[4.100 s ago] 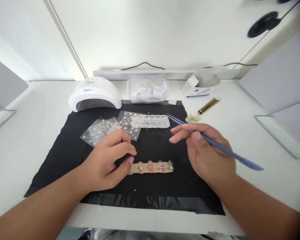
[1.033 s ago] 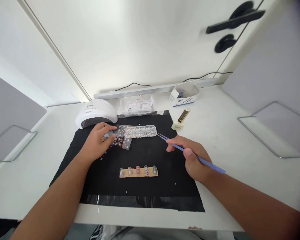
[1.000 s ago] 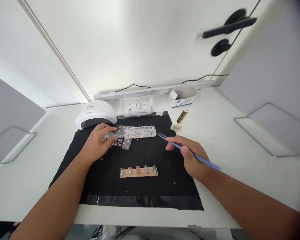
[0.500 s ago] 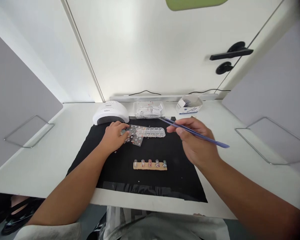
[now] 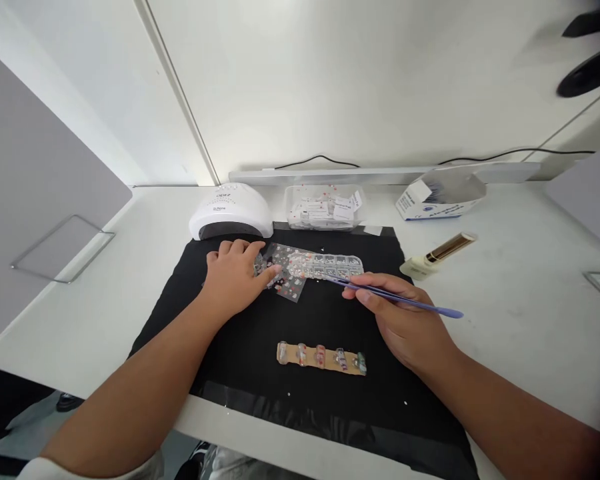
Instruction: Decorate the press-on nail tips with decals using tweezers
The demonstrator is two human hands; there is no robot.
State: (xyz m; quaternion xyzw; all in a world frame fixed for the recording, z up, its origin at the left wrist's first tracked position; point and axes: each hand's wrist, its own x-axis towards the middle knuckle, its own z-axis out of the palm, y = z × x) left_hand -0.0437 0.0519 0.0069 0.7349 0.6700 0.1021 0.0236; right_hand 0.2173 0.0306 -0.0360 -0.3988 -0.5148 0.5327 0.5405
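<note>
My left hand [image 5: 236,280] rests with thumb and fingers spread on clear, patterned sticker sheets [image 5: 291,291] at the left of the black mat. Those sheets lie against or partly over a clear compartment case [image 5: 354,263] of tiny decorations. My right hand [image 5: 413,317] grips blue-purple tweezers [image 5: 410,301], their tips pointing left at the case's front edge; whether they pinch anything is too small to tell. Nearer to me lies a tan strip [image 5: 331,365] bearing several decorated nail tips [image 5: 321,356].
Behind the mat [image 5: 240,363] stand a white nail lamp [image 5: 230,205], a clear tub [image 5: 325,212] of packets and an open white box [image 5: 433,207]. A gold-capped bottle [image 5: 433,260] stands just behind my right hand. Small specks dot the mat.
The view has shifted closer, bringing the bottle into sight. The tweezers' tips have come down from beyond the case to its front edge. My left hand stays on the sheets.
</note>
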